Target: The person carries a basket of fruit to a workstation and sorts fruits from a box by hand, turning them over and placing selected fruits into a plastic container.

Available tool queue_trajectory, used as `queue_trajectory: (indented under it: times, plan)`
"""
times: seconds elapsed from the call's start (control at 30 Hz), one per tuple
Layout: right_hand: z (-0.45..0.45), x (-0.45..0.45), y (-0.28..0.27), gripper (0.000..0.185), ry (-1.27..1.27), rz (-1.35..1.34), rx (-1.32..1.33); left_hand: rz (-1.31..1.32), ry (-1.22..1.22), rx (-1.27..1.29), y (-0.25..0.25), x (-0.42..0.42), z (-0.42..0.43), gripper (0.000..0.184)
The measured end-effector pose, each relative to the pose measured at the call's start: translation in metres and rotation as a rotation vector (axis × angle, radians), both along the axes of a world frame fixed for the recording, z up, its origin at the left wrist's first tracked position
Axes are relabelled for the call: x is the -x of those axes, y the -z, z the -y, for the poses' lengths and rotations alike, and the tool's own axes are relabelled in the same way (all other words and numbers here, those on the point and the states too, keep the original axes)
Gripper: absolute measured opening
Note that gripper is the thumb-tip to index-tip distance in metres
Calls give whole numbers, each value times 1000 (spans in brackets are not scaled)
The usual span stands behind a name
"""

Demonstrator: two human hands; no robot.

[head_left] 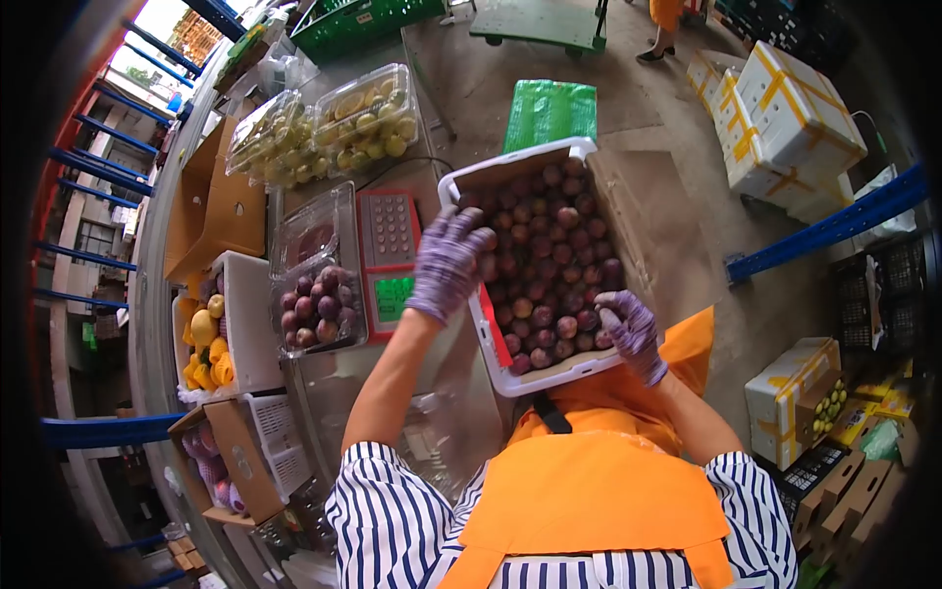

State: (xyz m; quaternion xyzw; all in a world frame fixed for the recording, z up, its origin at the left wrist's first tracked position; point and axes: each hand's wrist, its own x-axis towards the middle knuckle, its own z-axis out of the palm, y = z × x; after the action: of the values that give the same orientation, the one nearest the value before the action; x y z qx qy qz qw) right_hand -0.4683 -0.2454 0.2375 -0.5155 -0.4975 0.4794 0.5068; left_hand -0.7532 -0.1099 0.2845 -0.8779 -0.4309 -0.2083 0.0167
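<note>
A white plastic crate [471, 324] lined with cardboard is filled with dark red-purple plums [545, 245]. My left hand [451, 257], in a purple striped glove, reaches across the crate's left rim. Its fingers are apart over the plums at that side, with no plum plainly held. My right hand [636, 332], gloved alike, is at the crate's lower right corner. Its fingers are curled in beside the plums, and what they may hold is hidden. Left of the crate, a clear plastic clamshell box [319, 306] with plums sits beside a red scale [390, 231] with a lit green display.
Clamshells of yellow-green fruit [365, 123] stand at the back left. A box of yellow fruit [250, 319] and a cardboard box [231, 461] line the table's left. Foam boxes [795, 118] and a blue post [834, 224] are on the right. Another person's leg [665, 34] shows at the top.
</note>
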Motion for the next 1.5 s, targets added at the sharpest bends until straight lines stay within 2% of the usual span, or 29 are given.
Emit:
queue_trajectory:
  times: [0.07, 0.13, 0.2, 0.27, 0.33, 0.37, 0.4, 0.47, 0.53, 0.6, 0.67, 0.73, 0.77, 0.83, 0.87, 0.9, 0.93, 0.97, 1.03, 1.13, 1.17, 1.2, 1.23, 1.27, 1.37, 1.4, 1.43, 1.47, 1.5]
  plan:
    - [-1, -1, 6, 12, 0, 42, -87, -286, -10, 118, 27, -37, -4, 50]
    - [-2, -3, 6, 12, -9, 93, -130, -551, -156, 326, 44, -59, -4, 44]
    - [-2, -2, 4, 12, 2, 102, -116, -533, -199, 295, 75, -63, -12, 35]
    - [0, -2, -2, 12, -19, 141, -63, -445, -189, 273, 76, -61, -13, 23]
    - [-3, -1, 7, 12, -6, 163, -135, -406, -138, 292, 44, -64, -10, 30]
    - [-7, -1, -3, 14, -11, 128, 17, -223, -101, 312, 32, -60, -9, 41]
    - [-21, -6, -1, 17, -12, 338, -197, -36, -74, 215, 30, -57, -8, 37]
    - [-57, -5, 0, 23, 7, 475, -328, 609, -228, 691, 42, -57, -9, 31]
    - [-98, 0, 1, 31, -9, 648, -410, 1278, -315, 1443, 34, -49, -13, 40]
    - [-136, 10, 13, 40, -26, 888, -425, 1640, -230, 1634, 22, -49, 2, 47]
    - [-163, 16, 36, 46, -132, 1037, -219, 1853, -123, 1682, 21, -48, 14, 49]
    - [-176, 16, 44, 46, -150, 1094, -212, 1923, -216, 1616, 7, -51, 28, 44]
    - [-179, 11, 53, 44, -106, 978, -341, 1966, -49, 1676, 22, -47, 28, 43]
    - [-174, 17, 35, 44, -82, 753, -249, 2022, 274, 1741, 48, -32, 34, 37]
    - [-166, 26, 16, 43, -145, 472, -125, 2028, 435, 1772, 55, -30, 41, 34]
    - [-154, 36, -10, 40, -199, 215, 31, 2025, 299, 1705, 52, -30, 49, 34]
    - [-146, 46, -23, 40, -267, 73, -63, 2019, 166, 1648, 43, -30, 60, 35]
    - [-129, 57, -56, 43, -336, 22, 85, 2142, 258, 1676, 29, -30, 67, 39]
    - [-108, 68, -70, 47, -548, -29, 19, 2398, 553, 1667, 26, -31, 75, 54]
    - [-97, 67, -78, 51, -549, -12, -45, 2587, 693, 1586, 18, -14, 86, 51]
    - [-98, 59, -73, 52, -480, 16, -95, 2534, 701, 1413, 33, 5, 82, 44]
    - [-94, 50, -75, 47, -424, 15, -111, 2311, 156, 1095, 24, 32, 86, 39]
    - [-96, 36, -62, 43, -344, 48, -121, 1991, -17, 924, 10, 72, 87, 38]
    - [-96, 21, -46, 39, -252, 94, -135, 1793, -379, 422, 1, 91, 87, 36]
    - [-83, -2, -39, 28, -112, 202, -14, 1408, -629, 73, 11, 210, 74, 28]
    - [-80, -6, -27, 27, -80, 182, -12, 1064, -691, -306, -14, 218, 64, 30]
    - [-79, -8, -19, 26, -82, 259, -64, 467, -811, -405, -21, 236, 65, 37]
    - [-79, -9, -7, 25, -109, 336, -92, 375, -907, -167, 1, 268, 57, 40]
    - [-79, -6, 7, 25, -114, 347, -67, 237, -959, -117, 19, 284, 53, 43]
